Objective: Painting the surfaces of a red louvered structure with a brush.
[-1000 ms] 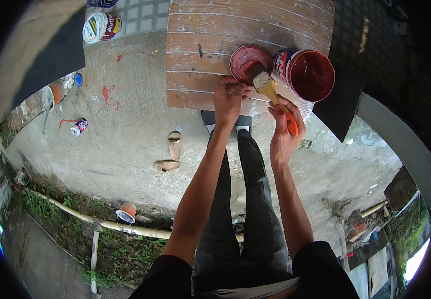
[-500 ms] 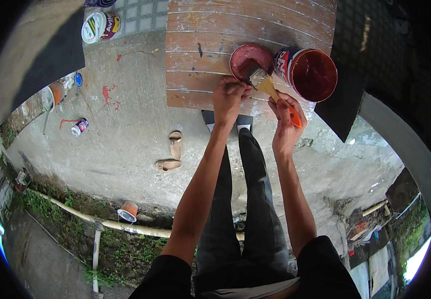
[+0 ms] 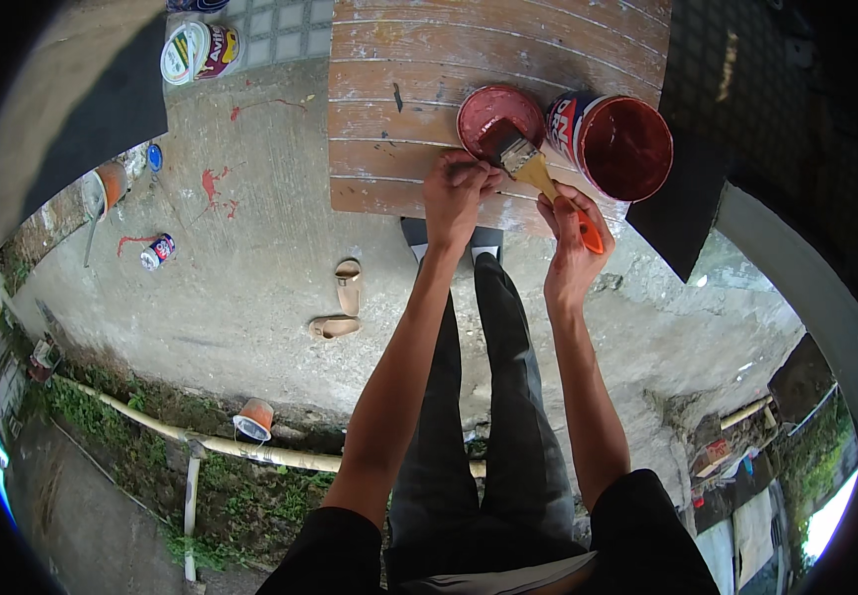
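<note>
"What is the head view showing you?"

"The right hand (image 3: pixel 566 256) is grasping a wide brush (image 3: pixel 534 176) by its handle, the bristles angling into a shallow red dish (image 3: pixel 490 100)."

"And the left?"

"The left hand (image 3: pixel 452 192) is curling its fingers by the dish's near rim. I can't tell whether it's gripping that rim."

"Where is everything sitting?"

"The dish is resting on a slatted wooden board (image 3: pixel 386 61), just beside a bucket (image 3: pixel 564 127) that's reddened inside."

"So which step?"

"I'd judge the person is working paint into the bristles, or wiping off excess. Lifting from there would be calling for a steady wrist, with the bristles clearing the bucket."
</note>
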`<state>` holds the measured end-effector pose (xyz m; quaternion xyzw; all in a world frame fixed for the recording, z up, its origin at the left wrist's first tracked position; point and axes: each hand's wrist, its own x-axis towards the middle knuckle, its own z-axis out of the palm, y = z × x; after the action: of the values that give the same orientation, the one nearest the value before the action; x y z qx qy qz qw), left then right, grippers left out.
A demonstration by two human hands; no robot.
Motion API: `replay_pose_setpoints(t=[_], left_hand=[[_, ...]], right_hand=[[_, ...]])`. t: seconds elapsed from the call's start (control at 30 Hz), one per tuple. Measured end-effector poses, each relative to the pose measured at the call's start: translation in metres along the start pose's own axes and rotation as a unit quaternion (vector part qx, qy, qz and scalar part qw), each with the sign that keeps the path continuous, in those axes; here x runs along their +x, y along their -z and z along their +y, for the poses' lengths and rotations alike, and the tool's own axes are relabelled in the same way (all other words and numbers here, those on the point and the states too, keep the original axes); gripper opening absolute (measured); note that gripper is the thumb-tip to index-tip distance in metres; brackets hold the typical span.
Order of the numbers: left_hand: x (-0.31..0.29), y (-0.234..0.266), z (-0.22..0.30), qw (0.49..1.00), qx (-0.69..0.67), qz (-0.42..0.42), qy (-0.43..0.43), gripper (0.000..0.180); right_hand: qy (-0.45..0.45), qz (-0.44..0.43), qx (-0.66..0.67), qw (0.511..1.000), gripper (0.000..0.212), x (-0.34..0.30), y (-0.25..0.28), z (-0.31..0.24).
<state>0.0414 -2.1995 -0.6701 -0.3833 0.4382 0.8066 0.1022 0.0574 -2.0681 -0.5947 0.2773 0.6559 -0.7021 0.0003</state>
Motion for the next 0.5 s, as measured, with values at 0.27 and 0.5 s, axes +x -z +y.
replay_pose_setpoints(t=[0.27, 0.5], left_hand=[[0.0, 0.002, 0.001, 1.0, 0.012, 0.002, -0.001, 0.015], [0.002, 0.004, 0.001, 1.0, 0.006, 0.0, -0.028, 0.016]], right_hand=[[-0.001, -0.018, -0.036, 0.999, 0.023, -0.007, 0.002, -0.033], [0.244, -0.255, -0.399, 0.846, 0.044, 0.011, 0.012, -0.052]])
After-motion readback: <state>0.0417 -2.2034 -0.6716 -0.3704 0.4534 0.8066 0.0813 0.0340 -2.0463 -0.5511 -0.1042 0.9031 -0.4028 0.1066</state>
